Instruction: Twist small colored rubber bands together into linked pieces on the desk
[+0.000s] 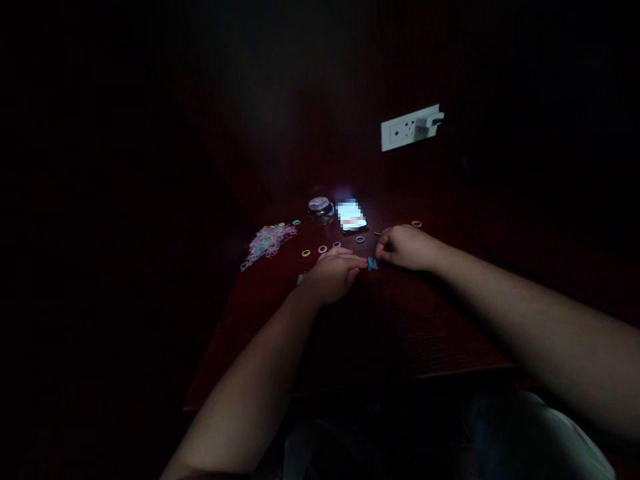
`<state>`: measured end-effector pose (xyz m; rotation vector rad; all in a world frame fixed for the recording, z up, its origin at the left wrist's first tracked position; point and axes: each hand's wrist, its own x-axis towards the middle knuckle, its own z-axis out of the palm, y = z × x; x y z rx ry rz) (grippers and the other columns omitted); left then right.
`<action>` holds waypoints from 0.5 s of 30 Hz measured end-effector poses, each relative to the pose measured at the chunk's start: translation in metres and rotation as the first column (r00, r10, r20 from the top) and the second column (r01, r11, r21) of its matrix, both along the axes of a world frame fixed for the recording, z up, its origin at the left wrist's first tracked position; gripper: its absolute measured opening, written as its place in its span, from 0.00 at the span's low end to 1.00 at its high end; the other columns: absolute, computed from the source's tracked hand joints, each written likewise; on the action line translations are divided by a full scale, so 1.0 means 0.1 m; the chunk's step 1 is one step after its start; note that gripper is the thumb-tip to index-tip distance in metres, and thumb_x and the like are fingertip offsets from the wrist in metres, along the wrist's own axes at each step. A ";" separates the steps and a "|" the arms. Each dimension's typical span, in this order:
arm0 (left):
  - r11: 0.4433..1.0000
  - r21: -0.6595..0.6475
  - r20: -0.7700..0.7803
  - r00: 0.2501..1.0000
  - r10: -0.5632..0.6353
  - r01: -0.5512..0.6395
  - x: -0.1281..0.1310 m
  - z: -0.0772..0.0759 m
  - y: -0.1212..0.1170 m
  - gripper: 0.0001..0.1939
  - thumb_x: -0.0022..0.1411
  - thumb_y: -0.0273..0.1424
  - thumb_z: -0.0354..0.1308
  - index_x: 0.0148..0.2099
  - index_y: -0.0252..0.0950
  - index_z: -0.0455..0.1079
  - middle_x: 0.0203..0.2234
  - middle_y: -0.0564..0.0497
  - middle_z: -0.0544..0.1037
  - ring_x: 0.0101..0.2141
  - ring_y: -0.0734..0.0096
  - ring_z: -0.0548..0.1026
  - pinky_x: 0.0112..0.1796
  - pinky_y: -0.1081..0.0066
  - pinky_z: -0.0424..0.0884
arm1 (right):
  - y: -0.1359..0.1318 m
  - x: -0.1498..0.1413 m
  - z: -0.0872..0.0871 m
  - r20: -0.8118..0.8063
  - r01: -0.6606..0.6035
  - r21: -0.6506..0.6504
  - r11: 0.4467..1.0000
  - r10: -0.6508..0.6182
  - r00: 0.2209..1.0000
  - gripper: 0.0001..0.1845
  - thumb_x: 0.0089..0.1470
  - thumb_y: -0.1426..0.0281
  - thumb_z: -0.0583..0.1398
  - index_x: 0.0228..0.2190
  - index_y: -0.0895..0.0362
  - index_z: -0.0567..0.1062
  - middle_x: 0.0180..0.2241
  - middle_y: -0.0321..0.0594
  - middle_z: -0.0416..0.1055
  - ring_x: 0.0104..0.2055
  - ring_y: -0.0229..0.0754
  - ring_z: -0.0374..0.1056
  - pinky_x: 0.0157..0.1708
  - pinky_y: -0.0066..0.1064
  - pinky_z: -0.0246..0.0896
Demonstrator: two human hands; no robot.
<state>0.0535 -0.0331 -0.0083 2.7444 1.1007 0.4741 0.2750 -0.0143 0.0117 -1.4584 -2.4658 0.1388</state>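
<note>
My left hand (pixel 334 275) lies low over the dark red table with its fingers stretched out. Its fingertips touch or nearly touch a small bundle of blue hair ties (pixel 373 263). Just right of the bundle, my right hand (pixel 407 247) has thumb and fingers curled together in a pinch; whatever is between them is too small and dark to make out. A thin green piece (pixel 378 233) shows beside its knuckles. Single hair ties lie in a loose row behind my hands: a yellow one (pixel 306 253), a pink one (pixel 323 249), a purple one (pixel 337 245) and a grey-blue one (pixel 360 239).
A heap of pastel hair ties (pixel 270 241) spreads at the table's left edge. A round lidded jar (pixel 320 208) stands beside a lit phone (pixel 352 217) at the back. An orange hair tie (pixel 417 224) lies beyond my right wrist. The wall socket (pixel 410 128) holds a plug.
</note>
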 end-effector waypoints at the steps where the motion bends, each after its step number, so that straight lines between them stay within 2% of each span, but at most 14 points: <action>1: 1.000 -0.005 -0.004 1.000 0.000 0.000 0.00 0.00 0.00 0.16 0.65 0.29 0.50 0.51 0.43 0.73 0.51 0.57 0.77 0.55 0.64 0.68 0.58 0.57 0.61 | 0.00 0.00 0.00 0.001 0.000 -0.007 1.000 0.000 1.000 0.09 0.50 0.69 0.59 0.29 0.54 0.80 0.32 0.39 0.79 0.35 0.44 0.74 0.38 0.33 0.63; 5: 0.999 -0.034 -0.015 1.000 0.015 -0.016 0.04 0.03 -0.04 0.16 0.65 0.28 0.50 0.51 0.44 0.73 0.51 0.57 0.76 0.56 0.64 0.67 0.58 0.55 0.61 | -0.01 -0.04 -0.03 0.014 -0.034 -0.046 0.998 0.035 0.999 0.08 0.49 0.70 0.59 0.28 0.54 0.80 0.31 0.38 0.79 0.35 0.44 0.74 0.38 0.34 0.63; 9: 0.999 -0.033 -0.006 1.000 0.007 -0.008 0.06 0.04 -0.06 0.17 0.64 0.27 0.50 0.51 0.44 0.74 0.51 0.57 0.77 0.56 0.64 0.66 0.58 0.55 0.62 | -0.01 -0.07 -0.05 0.009 -0.060 -0.031 0.998 0.061 0.998 0.08 0.49 0.70 0.59 0.28 0.53 0.80 0.30 0.37 0.79 0.35 0.44 0.74 0.38 0.34 0.63; 15: 1.000 -0.023 0.004 1.000 -0.001 0.001 0.02 0.05 -0.05 0.17 0.65 0.26 0.49 0.52 0.43 0.73 0.52 0.56 0.76 0.55 0.66 0.67 0.57 0.56 0.62 | 0.01 -0.02 -0.02 0.011 -0.014 0.002 1.000 0.014 1.000 0.09 0.51 0.68 0.59 0.29 0.54 0.80 0.32 0.41 0.79 0.36 0.46 0.74 0.38 0.35 0.63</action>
